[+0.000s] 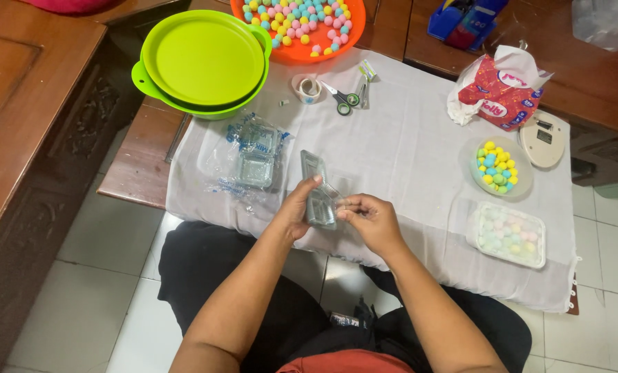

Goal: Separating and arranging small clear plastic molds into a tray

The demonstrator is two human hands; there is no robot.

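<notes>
Over white cloth [405,152], clear container [318,190] sits between both hands' grip.

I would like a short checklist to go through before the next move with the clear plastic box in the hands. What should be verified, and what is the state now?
1. Clear plastic box held by both hands: ok, left hand grips its side, right hand pinches its edge.
2. Box is open: cannot tell, the clear plastic hides the lid line.
3. Box is empty: ok, no coloured balls show inside it.
4. Balls within reach: ok, small plate of coloured balls lies on the white cloth to the right.
5. Spare boxes at hand: ok, a bag of clear boxes lies to the left.
6. Filled box set aside: ok, apart from the hands.
</notes>
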